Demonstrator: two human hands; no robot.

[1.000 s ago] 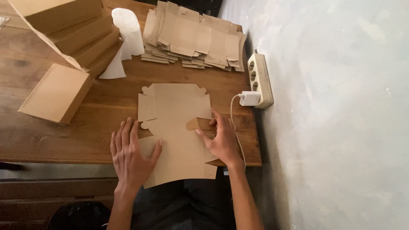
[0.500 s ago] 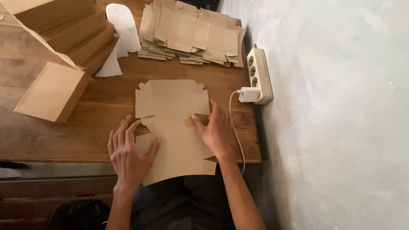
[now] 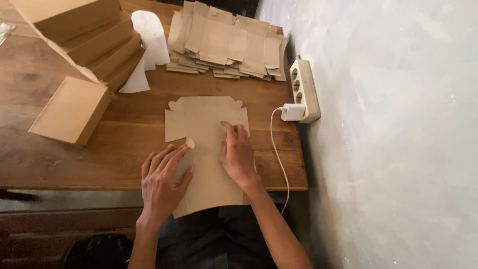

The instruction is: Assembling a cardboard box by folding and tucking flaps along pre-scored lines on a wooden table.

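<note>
Brown card lies flat under both palms: a die-cut box blank (image 3: 206,149), unfolded, sits at the lower centre of the frame, its near end hanging over the bench (image 3: 124,154) edge toward the person's lap. The left hand (image 3: 162,179) rests spread and open on the blank's left side, fingers splayed and pressing down, seemingly to keep the sheet from sliding. The right hand (image 3: 238,154) lies open too, fingers together and pointing up the frame, flattened along the right side of the blank as if running down a crease; neither grip closes around anything. The blank is thin, matte, with small rounded tabs at its far corners and notched side flaps.

Outward from there, the bench is dark, grained wooden planks. At the upper centre a fanned pile of more flat blanks (image 3: 229,42) waits, same kraft colour, overlapping loosely. At the upper left, finished boxes (image 3: 84,37) lean in a stepped stack, and one shallow folded box (image 3: 72,109) lies apart at the left, well clear of the hands. Between stack and pile stands a white paper roll (image 3: 149,35). At the right edge of the bench a cream power strip (image 3: 304,89) holds a white charger (image 3: 292,111), whose cable (image 3: 279,159) trails down past the right wrist, just beside the blank. A pale rough wall (image 3: 388,124) fills the right of the frame.
</note>
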